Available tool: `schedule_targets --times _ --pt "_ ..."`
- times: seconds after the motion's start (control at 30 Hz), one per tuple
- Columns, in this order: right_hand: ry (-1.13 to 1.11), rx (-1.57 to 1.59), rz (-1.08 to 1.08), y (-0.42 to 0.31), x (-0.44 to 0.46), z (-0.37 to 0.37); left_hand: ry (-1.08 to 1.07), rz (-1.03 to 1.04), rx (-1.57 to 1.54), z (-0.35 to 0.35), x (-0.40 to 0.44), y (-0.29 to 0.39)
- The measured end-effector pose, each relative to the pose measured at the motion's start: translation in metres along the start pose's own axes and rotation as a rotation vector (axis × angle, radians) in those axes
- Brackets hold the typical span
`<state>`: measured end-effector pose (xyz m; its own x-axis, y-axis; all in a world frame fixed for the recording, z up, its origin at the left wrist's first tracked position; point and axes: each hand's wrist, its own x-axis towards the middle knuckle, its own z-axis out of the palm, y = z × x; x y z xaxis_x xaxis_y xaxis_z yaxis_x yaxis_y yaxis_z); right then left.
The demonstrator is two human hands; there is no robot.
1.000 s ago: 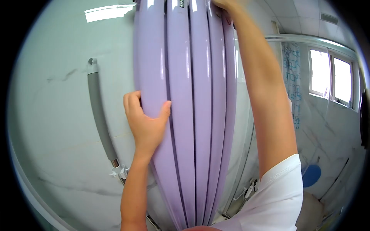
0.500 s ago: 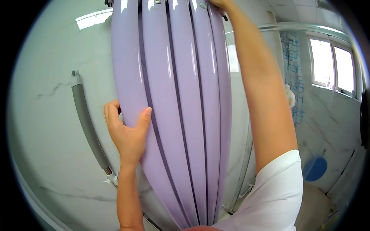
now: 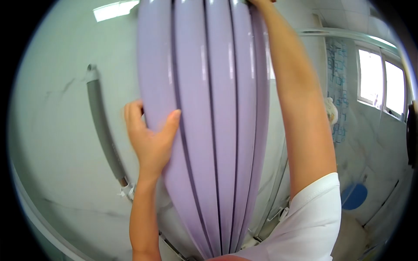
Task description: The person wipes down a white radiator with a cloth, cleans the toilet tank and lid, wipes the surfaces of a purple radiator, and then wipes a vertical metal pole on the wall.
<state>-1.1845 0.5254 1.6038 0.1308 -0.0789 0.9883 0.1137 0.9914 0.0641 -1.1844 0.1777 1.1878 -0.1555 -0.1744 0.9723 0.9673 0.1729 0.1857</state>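
A tall lilac radiator (image 3: 191,95) with glossy vertical tubes and dark gaps between them fills the middle of the head view. My left hand (image 3: 150,135) grips its left edge, thumb on the front face and fingers curled round behind. Raised along the right side, my right arm reaches to the top of the radiator. Only the base of my right hand (image 3: 261,2) shows there, at the upper frame edge; its fingers are cut off from view. The radiator's top end is also out of frame, and its lower end runs down close to my body.
On the pale marbled wall at left is a grey padded grab bar (image 3: 103,126). To the right are a metal rail (image 3: 335,32), a patterned shower curtain (image 3: 335,87), a window (image 3: 381,80) and a blue round item (image 3: 354,195) low by the wall.
The radiator and my left hand sit slightly further right and higher in view. The top fittings and label have slipped out of frame. Wall and window have shifted too, so the camera has moved.
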Motion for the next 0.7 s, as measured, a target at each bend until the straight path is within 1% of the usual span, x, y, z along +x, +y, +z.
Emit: schedule_targets --times 0.03,0.1,0.2,0.23,0.33,0.37,0.47,0.5,0.53,0.6,0.67,0.7 --pt "0.007 -0.076 0.108 0.001 -0.012 -0.008 0.006 0.015 0.01 0.0 0.0 0.0" --pt "0.052 -0.108 0.225 -0.001 -0.023 -0.012 0.026 0.054 -0.024 0.002 0.002 -0.002" --pt "0.058 -0.067 0.159 -0.035 -0.034 -0.016 0.031 0.055 -0.074 0.003 0.001 -0.002" --pt "0.115 0.292 0.191 -0.052 -0.045 -0.019 0.03 0.048 -0.094 0.003 0.001 -0.001" --pt "0.148 0.555 0.147 -0.096 -0.085 -0.044 0.024 0.029 -0.046 0.001 0.0 0.002" --pt "0.131 0.391 0.214 -0.102 -0.092 -0.046 0.048 0.048 -0.025 0.002 -0.001 0.001" --pt "0.198 0.675 -0.174 -0.136 -0.148 -0.056 0.082 0.132 0.029 0.004 -0.004 -0.009" --pt "0.101 0.666 -0.26 -0.148 -0.172 -0.067 0.089 0.147 0.052 0.005 -0.003 -0.012" --pt "0.134 0.7 -0.231 -0.176 -0.207 -0.083 0.099 0.165 0.073 0.006 -0.002 -0.013" --pt "0.183 0.551 -0.365 -0.191 -0.259 -0.094 0.136 0.212 0.096 0.003 -0.019 -0.009" --pt "-0.03 0.495 -0.363 -0.191 -0.312 -0.094 0.209 0.272 0.103 -0.002 -0.04 -0.006" --pt "-0.032 0.554 -0.339 -0.204 -0.345 -0.107 0.184 0.244 0.077 -0.008 -0.055 -0.006"
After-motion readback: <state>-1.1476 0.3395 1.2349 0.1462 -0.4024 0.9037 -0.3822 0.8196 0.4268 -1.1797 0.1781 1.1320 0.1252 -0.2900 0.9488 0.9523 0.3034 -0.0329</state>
